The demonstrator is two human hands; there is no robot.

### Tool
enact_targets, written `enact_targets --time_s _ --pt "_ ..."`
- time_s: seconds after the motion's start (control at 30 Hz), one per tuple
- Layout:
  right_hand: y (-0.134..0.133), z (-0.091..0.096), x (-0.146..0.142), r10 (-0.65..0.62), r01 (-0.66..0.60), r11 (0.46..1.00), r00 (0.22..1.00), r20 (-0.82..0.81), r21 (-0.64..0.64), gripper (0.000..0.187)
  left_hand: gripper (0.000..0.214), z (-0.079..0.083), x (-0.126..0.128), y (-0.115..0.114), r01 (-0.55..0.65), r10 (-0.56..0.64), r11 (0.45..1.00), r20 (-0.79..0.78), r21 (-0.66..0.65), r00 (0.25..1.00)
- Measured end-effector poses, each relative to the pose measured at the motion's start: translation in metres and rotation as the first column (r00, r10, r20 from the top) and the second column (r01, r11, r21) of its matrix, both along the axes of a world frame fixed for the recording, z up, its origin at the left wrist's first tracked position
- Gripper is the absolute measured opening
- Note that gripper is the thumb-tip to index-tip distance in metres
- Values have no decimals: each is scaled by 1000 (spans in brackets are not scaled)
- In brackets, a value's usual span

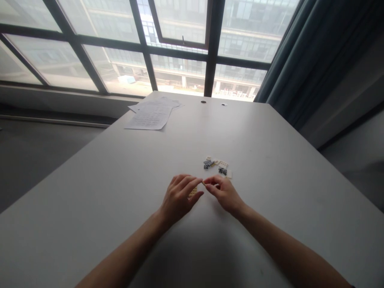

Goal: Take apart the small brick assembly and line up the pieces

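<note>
My left hand curls around a pale yellow studded building plate, partly hidden behind its fingers. Between the thumb and fingers of my right hand is a small yellow building piece. My left fingertips reach close to that small piece; whether they touch it I cannot tell. Just beyond both hands lie loose building pieces: grey ones, dark ones, a cream studded plate and a white flat piece.
The white table stretches out to the windows. Printed sheets of paper lie at its far left. Two round cable holes sit near the far edge. A dark curtain hangs at the right.
</note>
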State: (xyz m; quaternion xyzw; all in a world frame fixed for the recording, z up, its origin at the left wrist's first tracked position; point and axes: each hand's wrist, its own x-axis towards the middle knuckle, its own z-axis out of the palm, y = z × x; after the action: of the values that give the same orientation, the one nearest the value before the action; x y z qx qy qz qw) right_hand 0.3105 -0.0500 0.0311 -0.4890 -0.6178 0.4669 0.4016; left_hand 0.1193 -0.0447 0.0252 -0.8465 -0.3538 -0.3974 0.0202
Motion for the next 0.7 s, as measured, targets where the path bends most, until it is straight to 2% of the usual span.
enact_targets --time_s 0.1,0.23,0.37,0.47,0.57,0.7 --pt "-8 4 -6 9 -93 962 950 -313 -256 21 28 4 4 -5 -11 11 1000 46 -13 999" --pt "-15 11 -9 -23 -200 899 867 -497 -390 22 23 10 7 -6 -13 17 999 99 -44 995" --pt "-17 12 -8 -30 -254 874 822 -568 -414 20 21 14 9 -6 26 -16 998 157 -63 987" --pt "-18 11 -7 17 -272 882 834 -551 -385 21 21 15 10 -7 51 -37 996 185 -69 982" --pt "-18 9 -8 32 -207 922 882 -471 -326 19 20 13 9 -7 55 -41 995 170 -81 985" --pt "-19 11 -11 -44 -105 944 898 -437 -312 21 18 11 8 -8 62 -46 993 150 -102 988"
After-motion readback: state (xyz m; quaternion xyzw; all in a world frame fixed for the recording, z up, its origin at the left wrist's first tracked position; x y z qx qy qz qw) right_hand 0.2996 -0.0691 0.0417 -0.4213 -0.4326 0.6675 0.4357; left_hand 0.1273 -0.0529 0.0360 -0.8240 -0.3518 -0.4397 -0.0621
